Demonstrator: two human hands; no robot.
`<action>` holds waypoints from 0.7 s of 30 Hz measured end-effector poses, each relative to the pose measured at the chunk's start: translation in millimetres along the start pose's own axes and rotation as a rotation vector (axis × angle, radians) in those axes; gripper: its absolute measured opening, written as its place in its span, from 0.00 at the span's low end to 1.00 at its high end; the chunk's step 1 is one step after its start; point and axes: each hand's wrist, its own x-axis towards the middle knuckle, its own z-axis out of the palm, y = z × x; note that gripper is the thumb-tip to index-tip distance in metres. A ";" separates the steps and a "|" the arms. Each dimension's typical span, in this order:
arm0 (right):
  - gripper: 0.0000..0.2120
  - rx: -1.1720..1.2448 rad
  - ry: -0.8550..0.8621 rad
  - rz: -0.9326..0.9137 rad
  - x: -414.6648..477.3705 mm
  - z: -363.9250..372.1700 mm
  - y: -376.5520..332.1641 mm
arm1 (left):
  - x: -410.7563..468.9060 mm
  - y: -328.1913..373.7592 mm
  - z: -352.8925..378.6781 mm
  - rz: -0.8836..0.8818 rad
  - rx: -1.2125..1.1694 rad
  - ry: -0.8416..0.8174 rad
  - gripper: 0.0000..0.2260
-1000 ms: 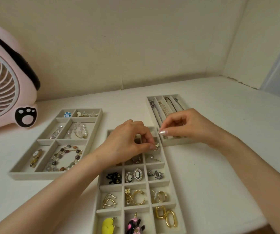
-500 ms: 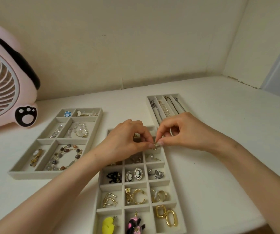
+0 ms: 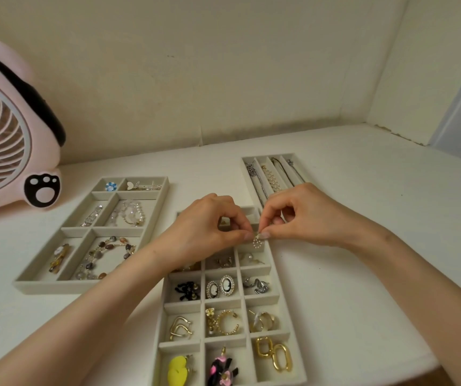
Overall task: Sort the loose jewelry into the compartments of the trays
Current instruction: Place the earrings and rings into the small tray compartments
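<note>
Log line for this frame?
left hand: pinches pearl earring | right hand: pinches pearl earring | where: over middle tray, right column

There are 3 trays (image 3: 42, 286), 2 hands (image 3: 207, 227), 1 fan (image 3: 6, 129) and 1 earring (image 3: 257, 242) pinched by both hands. The far tray (image 3: 268, 155) seems to hold 4 necklaces (image 3: 271, 176).

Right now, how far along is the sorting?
Mostly done: bracelets lie in the left tray, necklaces in the right tray, earrings in the middle tray. In hand: left hand and right hand pinch a pearl earring over its right column. Left: setting it down; compartments under the hands are hidden.
</note>
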 end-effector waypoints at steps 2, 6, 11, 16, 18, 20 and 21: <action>0.06 -0.012 0.008 0.006 0.6 1.6 0.1 | 0.3 2.1 0.8 0.003 0.051 0.000 0.01; 0.07 -0.021 0.025 0.021 2.2 3.4 -0.6 | 2.5 3.1 0.4 -0.005 0.108 0.003 0.01; 0.07 -0.006 0.032 0.038 4.0 4.2 0.5 | 7.5 0.7 0.3 0.022 0.154 -0.019 0.02; 0.03 0.061 0.054 0.036 1.4 1.1 3.8 | 10.2 -4.2 2.2 0.039 0.212 -0.032 0.01; 0.02 0.141 0.137 0.036 0.2 -1.1 6.1 | 11.1 -5.9 3.5 0.053 0.243 -0.041 0.01; 0.03 0.207 0.211 0.035 -0.4 -2.3 8.0 | 12.6 -6.8 4.3 0.070 0.273 -0.040 0.01; 0.03 0.236 0.235 0.032 -0.7 -2.4 8.6 | 13.5 -6.8 4.6 0.078 0.289 -0.037 0.01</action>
